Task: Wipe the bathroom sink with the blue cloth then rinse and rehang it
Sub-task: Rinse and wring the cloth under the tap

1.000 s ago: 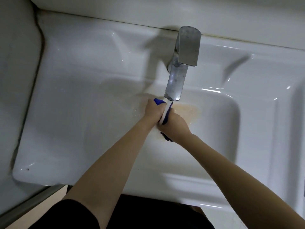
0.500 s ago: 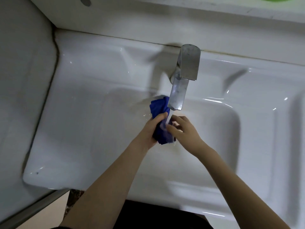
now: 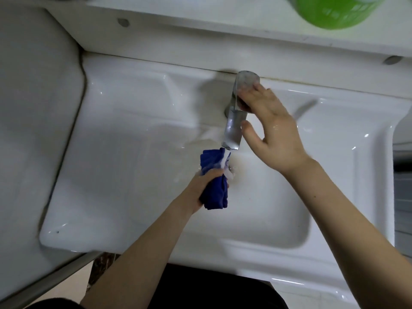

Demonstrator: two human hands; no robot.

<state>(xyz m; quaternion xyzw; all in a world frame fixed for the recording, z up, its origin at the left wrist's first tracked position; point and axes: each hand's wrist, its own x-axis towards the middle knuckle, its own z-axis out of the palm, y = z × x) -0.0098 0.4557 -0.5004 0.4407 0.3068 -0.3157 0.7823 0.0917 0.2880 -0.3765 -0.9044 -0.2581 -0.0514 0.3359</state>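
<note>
The blue cloth (image 3: 214, 192) is bunched in my left hand (image 3: 204, 186), which grips it over the white sink (image 3: 124, 152) basin, just under the spout. Water runs from the chrome faucet (image 3: 234, 130) onto the cloth's top end. My right hand (image 3: 274, 134) is up at the faucet, its fingers lying straight on the lever handle and its thumb beside the spout.
A green plastic basket (image 3: 334, 12) stands on the white ledge (image 3: 200, 25) behind the sink at the top right. A grey wall runs along the left side. The sink's flat rim extends left and right of the basin.
My right hand let go of the cloth and rose to the faucet handle. My left hand now holds the cloth alone under the stream. The view tilted up, showing the ledge and basket.
</note>
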